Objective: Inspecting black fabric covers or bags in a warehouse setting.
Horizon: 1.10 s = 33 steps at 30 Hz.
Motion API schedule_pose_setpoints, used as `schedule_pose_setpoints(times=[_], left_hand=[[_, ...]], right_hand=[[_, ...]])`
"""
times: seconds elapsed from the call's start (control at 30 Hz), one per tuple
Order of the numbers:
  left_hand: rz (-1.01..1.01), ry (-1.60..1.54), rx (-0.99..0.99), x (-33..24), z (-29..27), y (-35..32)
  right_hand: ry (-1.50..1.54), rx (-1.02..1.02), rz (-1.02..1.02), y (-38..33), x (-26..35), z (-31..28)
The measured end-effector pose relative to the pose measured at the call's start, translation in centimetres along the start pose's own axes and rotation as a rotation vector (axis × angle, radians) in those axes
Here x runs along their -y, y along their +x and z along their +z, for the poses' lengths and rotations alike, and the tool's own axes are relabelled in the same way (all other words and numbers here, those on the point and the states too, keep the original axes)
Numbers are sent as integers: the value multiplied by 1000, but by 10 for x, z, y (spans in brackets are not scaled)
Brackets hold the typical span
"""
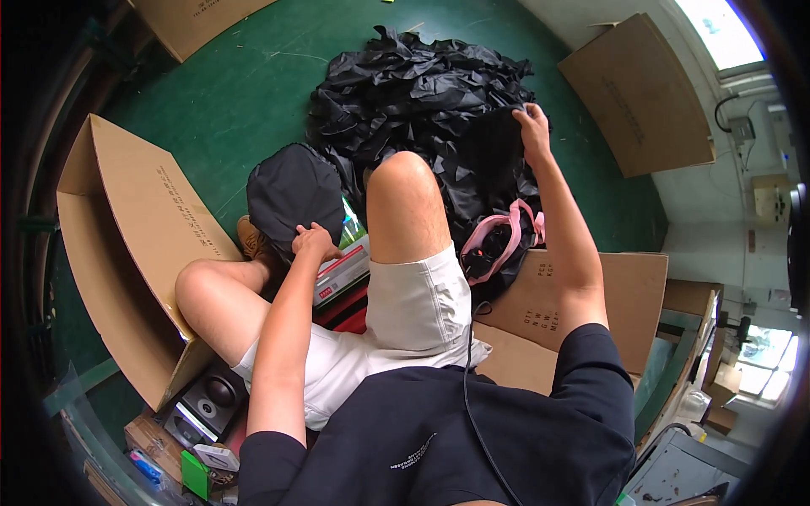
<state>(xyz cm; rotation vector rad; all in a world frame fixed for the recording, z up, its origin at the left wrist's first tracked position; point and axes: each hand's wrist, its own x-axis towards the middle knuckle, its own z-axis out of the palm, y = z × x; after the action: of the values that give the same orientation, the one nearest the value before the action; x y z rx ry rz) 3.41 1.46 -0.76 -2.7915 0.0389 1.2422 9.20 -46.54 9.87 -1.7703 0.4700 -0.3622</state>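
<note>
My right hand reaches out to the far right and pinches the edge of a black fabric piece. That piece hangs against a big heap of crumpled black fabric on the floor beyond my knees. My left hand lies at the near edge of a rounded, flat-lying stack of black fabric, its fingers spread over the cloth. Under that stack, beside my raised knee, shows a white box with red and green print. How many layers the stack has is hidden.
An open cardboard box stands at my left, and a flattened one lies at my right. Another carton leans at the far right wall. A pink strap with black items lies by my knee. A black cable crosses my shirt.
</note>
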Motion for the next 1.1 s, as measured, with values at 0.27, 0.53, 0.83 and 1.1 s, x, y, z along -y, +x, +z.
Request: schedule_pose_setpoints(times=[0.27, 0.53, 0.83, 1.1], left_hand=[[684, -446, -458, 25, -103, -24], [857, -1242, -1023, 45, -191, -55], [739, -1988, -529, 114, -247, -41], [591, -2027, -103, 123, -253, -45]], right_hand=[[734, 536, -80, -58, 197, 135], [1183, 843, 180, -86, 214, 292], [198, 561, -34, -55, 176, 331], [-352, 184, -686, -48, 173, 340]])
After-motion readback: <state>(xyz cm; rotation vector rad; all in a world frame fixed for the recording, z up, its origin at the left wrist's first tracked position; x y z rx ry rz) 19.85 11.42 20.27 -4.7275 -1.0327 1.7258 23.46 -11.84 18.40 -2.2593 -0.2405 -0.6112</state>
